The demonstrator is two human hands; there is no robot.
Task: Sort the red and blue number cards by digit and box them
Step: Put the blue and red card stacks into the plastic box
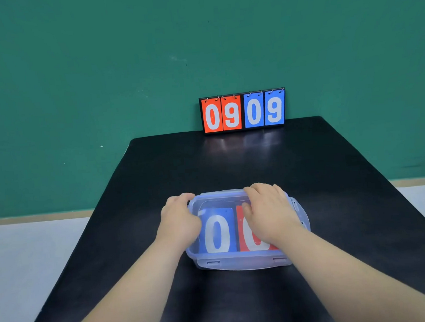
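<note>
- Clear plastic box (240, 264) sits on the near middle of the black table (232, 164), right in front of the person, with its long side running left to right
- Inside, flat and face up: blue card (216, 233) on the left and red card (242, 231) on the right, both showing 0 and lying side by side, seen through the plastic
- Lid (222, 198) looks to be on top of the box; can't tell if it is fully seated, the view through it is hazy
- Left hand (179, 218) is at the far-left corner, fingers curled round the lid's corner and gripping it
- Right hand (269, 212) lies over the right half of the lid, fingers bent over the far rim, thumb on top, clamped on the lid; it covers part of the red card
- Key relation: both hands are up at the far edge, while the two front clips (213, 262) are on the near wall, toward the person and below the wrists
- Left hand is nearer the left clip, right hand nearer the right one
- Judgement: sorting looks finished and this is the closing step; next the hands would need to draw back toward the body to reach those clips
- Risk: pressing only the far edge may tip the near edge of the lid up
- Scoreboard (243, 111) stands at the far table edge against the green wall, reading 09 in red and 09 in blue, well apart from the box
</note>
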